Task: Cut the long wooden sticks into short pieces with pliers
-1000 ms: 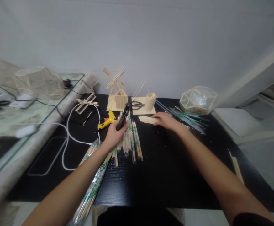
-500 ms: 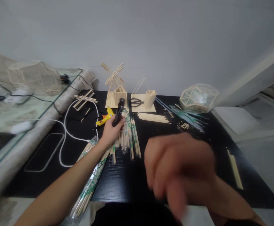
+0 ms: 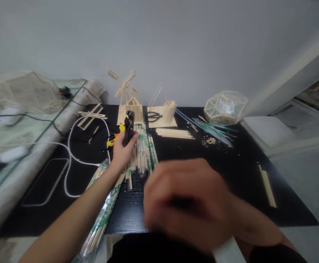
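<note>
My left hand (image 3: 122, 150) is closed around a black plier-like hand tool (image 3: 129, 128), its hooked head pointing up. Just behind that hand lies a yellow glue gun (image 3: 115, 138), partly covered by it. Bundles of wooden sticks in clear, green-printed wrap (image 3: 141, 149) lie beside and under the hand. My right hand (image 3: 187, 201) is close to the camera above the table's front, blurred, with its fingers curled in. Whatever it may hold is hidden.
At the back stand a stick windmill model (image 3: 130, 106) and a board with a round stick tower (image 3: 169, 111) and black scissors (image 3: 153, 116). Loose sticks (image 3: 174, 133), glue sticks (image 3: 214, 131), a faceted stick frame (image 3: 226, 107), a phone (image 3: 46, 182) and a white cable (image 3: 69, 157) lie around.
My right hand has moved left and turned, its fingers still curled. My left hand keeps hold of the black tool, now more upright. The whole view has shifted slightly.
</note>
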A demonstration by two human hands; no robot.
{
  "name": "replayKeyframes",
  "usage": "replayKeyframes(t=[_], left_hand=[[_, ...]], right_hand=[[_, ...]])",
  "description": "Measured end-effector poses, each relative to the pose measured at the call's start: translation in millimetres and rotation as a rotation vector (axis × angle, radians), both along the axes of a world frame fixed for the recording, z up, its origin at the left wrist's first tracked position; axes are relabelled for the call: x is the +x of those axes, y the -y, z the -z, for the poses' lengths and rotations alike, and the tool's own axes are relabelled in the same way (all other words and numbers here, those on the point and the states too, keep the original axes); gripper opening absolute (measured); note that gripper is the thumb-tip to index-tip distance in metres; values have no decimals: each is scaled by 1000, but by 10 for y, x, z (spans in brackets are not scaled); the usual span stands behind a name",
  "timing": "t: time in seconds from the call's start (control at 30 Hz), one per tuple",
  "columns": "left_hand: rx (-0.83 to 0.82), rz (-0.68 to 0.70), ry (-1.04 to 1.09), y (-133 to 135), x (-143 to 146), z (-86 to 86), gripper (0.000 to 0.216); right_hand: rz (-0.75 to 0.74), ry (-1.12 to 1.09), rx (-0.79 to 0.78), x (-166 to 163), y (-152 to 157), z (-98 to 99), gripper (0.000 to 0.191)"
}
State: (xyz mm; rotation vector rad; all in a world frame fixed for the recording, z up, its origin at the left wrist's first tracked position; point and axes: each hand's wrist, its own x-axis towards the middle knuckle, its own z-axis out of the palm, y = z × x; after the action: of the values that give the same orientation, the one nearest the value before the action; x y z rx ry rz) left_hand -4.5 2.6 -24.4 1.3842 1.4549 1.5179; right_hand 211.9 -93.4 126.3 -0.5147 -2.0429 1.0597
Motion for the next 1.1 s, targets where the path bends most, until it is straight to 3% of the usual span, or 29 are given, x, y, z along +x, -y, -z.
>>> replayKeyframes(t=[0.13,0.2,0.27,0.37,0.53,0.8,0.93,1.1], left_hand=[[-39,-1,28,19,10,-9,35],[-57,37,58,19,13,5,38],[-64,71,89,16,13,22,39],[-51,101,140,17,10,37,38],[-30,185,190,32,-8,47,39],[-29,203,131,43,-5,50,44],[-44,192,78,62,10,29,42],[-63,68,-43,61,31,23,38]], right_hand=[[327,458,3,-66,-642,617,12],[435,691,-71,-78,-897,932,18],[465,812,-140,-94,-1031,1168,32],[473,869,-168,-135,-1050,1338,44],[501,904,-251,-202,-1025,1374,37],[428,868,-335,-234,-1034,1322,5],[381,868,-398,-231,-992,1245,24],[354,732,-313,-161,-994,1099,16]])
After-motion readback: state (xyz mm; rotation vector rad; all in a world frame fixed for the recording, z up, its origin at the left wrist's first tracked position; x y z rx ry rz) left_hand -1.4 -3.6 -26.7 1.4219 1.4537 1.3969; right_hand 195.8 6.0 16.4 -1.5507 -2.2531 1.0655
